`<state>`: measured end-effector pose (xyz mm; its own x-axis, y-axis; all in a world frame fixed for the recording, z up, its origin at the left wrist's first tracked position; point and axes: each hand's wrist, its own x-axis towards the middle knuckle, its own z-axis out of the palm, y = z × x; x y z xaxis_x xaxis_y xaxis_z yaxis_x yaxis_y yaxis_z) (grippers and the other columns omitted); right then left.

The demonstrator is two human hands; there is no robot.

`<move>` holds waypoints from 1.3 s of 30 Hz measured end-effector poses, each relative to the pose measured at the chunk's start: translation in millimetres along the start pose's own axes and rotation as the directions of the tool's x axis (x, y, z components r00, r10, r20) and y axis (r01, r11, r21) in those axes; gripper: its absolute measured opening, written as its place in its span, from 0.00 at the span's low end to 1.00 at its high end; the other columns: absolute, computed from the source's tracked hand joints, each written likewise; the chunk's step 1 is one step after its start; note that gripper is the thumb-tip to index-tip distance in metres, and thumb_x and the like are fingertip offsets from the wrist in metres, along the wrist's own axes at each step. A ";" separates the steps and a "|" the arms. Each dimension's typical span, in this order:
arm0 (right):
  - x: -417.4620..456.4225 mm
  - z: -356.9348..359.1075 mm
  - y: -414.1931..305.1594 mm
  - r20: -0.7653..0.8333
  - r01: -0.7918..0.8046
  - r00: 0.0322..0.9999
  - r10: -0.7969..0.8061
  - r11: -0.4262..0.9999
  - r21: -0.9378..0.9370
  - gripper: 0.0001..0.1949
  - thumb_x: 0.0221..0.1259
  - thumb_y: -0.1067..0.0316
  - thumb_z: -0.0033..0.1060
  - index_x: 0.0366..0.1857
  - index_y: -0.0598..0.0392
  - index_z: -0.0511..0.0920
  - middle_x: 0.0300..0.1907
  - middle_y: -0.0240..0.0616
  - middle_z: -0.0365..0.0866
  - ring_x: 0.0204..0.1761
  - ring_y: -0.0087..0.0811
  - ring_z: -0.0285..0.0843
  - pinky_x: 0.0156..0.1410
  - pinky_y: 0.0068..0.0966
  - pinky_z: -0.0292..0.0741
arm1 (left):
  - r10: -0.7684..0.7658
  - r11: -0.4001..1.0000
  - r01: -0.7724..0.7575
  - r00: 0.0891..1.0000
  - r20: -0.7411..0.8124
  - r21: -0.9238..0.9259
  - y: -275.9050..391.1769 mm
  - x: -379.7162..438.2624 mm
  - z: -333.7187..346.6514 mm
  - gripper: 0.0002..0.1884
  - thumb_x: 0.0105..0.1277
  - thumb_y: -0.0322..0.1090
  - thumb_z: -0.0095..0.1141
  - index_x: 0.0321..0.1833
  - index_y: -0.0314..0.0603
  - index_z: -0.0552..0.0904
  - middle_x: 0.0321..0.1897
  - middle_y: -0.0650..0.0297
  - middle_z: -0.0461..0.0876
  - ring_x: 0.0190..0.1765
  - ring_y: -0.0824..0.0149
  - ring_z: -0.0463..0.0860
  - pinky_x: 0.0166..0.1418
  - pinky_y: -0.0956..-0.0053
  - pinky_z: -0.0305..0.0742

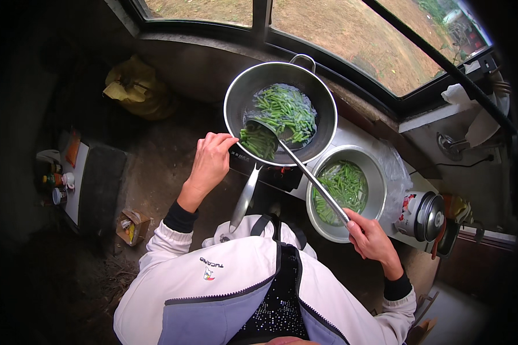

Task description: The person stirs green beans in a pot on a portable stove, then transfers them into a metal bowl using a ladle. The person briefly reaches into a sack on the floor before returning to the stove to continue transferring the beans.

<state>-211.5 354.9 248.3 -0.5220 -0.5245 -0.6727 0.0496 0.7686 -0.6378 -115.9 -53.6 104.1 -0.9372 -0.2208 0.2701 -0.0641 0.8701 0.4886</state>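
Note:
A wok (323, 99) holds cut green beans (285, 108) in foamy water. My right hand (369, 237) grips the far end of a long metal handle. It belongs to a ladle or skimmer (315, 182), whose head is heaped with cut green beans (259, 143) at the wok's near left side. My left hand (211, 161) is at the wok's left rim, its thumb and fingertips close together beside those beans. Whether they pinch a bean or only touch the rim is too small to tell. The wok's long metal handle (245, 198) points towards me.
A metal basin (377, 198) with more green beans in water stands right of the wok. Beyond it are a clear plastic bag (395, 172) and a rice cooker (421, 215). Windows run behind the stove. A yellow sack (136, 88) and a small cardboard box (132, 226) are at left.

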 end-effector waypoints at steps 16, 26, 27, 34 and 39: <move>4.3 -6.8 7.9 0.048 -0.024 0.999 0.021 0.998 0.065 0.22 0.86 0.63 0.47 0.78 0.52 0.73 0.22 0.28 0.74 0.15 0.18 0.70 0.19 0.24 0.70 | 0.102 0.983 -0.118 0.988 0.113 0.143 -4.6 15.0 21.2 0.13 0.60 0.21 0.58 0.44 0.44 0.92 0.43 0.66 0.88 0.53 0.58 0.80 0.59 0.62 0.70; 29.0 -27.8 32.3 0.182 -0.106 0.982 0.051 0.945 0.308 0.24 0.87 0.62 0.42 0.81 0.54 0.69 0.24 0.26 0.70 0.17 0.16 0.65 0.18 0.20 0.67 | 0.193 0.845 -0.419 0.819 0.540 0.333 -18.5 69.0 66.4 0.06 0.58 0.32 0.62 0.25 0.45 0.89 0.29 0.65 0.87 0.47 0.59 0.81 0.52 0.61 0.68; 31.5 -30.1 35.1 0.201 -0.121 0.978 0.053 0.930 0.347 0.24 0.87 0.62 0.42 0.81 0.53 0.69 0.24 0.26 0.70 0.17 0.16 0.64 0.18 0.20 0.67 | 0.179 0.828 -0.432 0.808 0.562 0.357 -19.6 70.9 71.3 0.06 0.59 0.33 0.62 0.25 0.46 0.89 0.29 0.66 0.87 0.47 0.59 0.81 0.52 0.61 0.67; 49.9 -37.2 54.0 0.379 -0.351 0.917 0.127 0.710 0.610 0.25 0.88 0.61 0.41 0.82 0.53 0.66 0.28 0.26 0.70 0.17 0.12 0.57 0.16 0.15 0.59 | 0.145 0.902 -0.340 0.819 0.556 0.266 -17.6 95.4 58.1 0.14 0.59 0.25 0.58 0.40 0.48 0.95 0.35 0.66 0.89 0.50 0.59 0.81 0.54 0.60 0.67; 63.0 -27.1 82.9 0.487 -0.417 0.873 -0.021 0.486 0.768 0.23 0.88 0.62 0.39 0.80 0.54 0.67 0.27 0.27 0.69 0.16 0.09 0.54 0.14 0.11 0.52 | 0.210 0.941 -0.270 0.939 0.274 0.202 -8.5 113.4 13.5 0.17 0.61 0.20 0.55 0.48 0.46 0.91 0.45 0.65 0.90 0.53 0.58 0.82 0.55 0.62 0.69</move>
<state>-263.3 395.5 163.2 -0.0424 -0.6523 -0.7568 0.8956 0.3110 -0.3182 -226.2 -80.1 119.4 -0.9869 0.0965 0.1294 0.1234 0.9678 0.2193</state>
